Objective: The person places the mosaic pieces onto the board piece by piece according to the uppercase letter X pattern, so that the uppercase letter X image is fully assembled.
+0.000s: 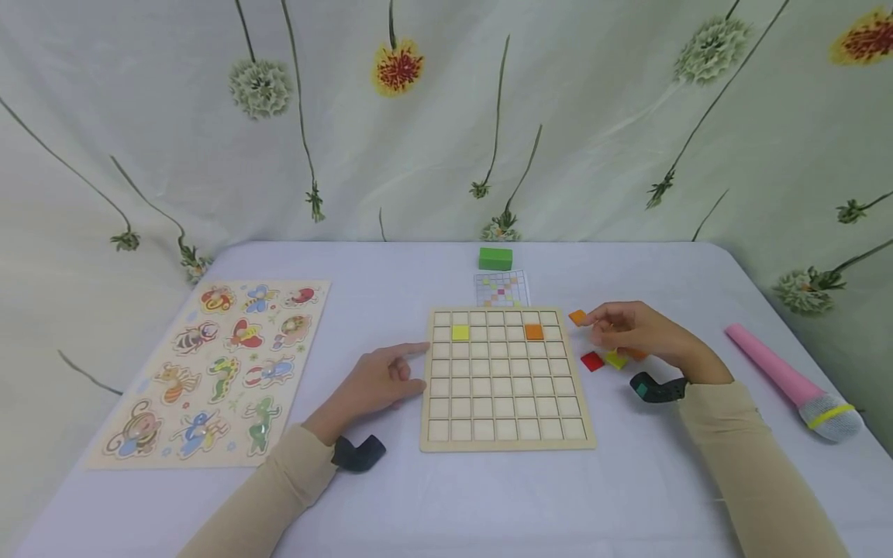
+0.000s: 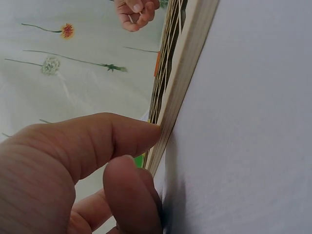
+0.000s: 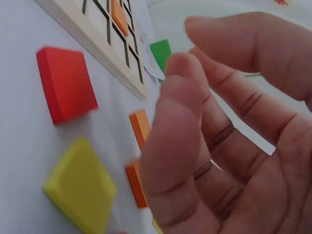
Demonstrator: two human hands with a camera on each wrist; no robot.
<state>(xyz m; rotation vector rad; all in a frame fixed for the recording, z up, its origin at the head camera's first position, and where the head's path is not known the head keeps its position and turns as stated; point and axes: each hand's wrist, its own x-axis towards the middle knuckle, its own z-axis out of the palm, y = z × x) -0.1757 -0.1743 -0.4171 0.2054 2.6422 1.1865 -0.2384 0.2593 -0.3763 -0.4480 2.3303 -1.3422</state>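
Observation:
A wooden grid board (image 1: 509, 446) lies mid-table, with a yellow tile (image 1: 460, 332) and an orange tile (image 1: 534, 332) in its second row. My left hand (image 1: 377, 381) touches the board's left edge with thumb and index finger; the other fingers are bent. Off the board's right side, my right hand (image 1: 638, 333) hovers with fingers loosely bent and nothing visible between thumb and fingertips (image 3: 183, 63). Near it lie a loose orange tile (image 1: 577, 318), a red tile (image 3: 68, 85), a yellow tile (image 3: 83, 187) and another orange tile (image 1: 636, 354), partly hidden by the hand.
Behind the board lie a printed pattern card (image 1: 501, 289) and a green block (image 1: 495, 259). A picture puzzle board (image 1: 233, 341) with animal shapes occupies the left side. At the right edge rests a pink toy microphone (image 1: 781, 368). A flowered cloth (image 1: 446, 155) hangs behind the table.

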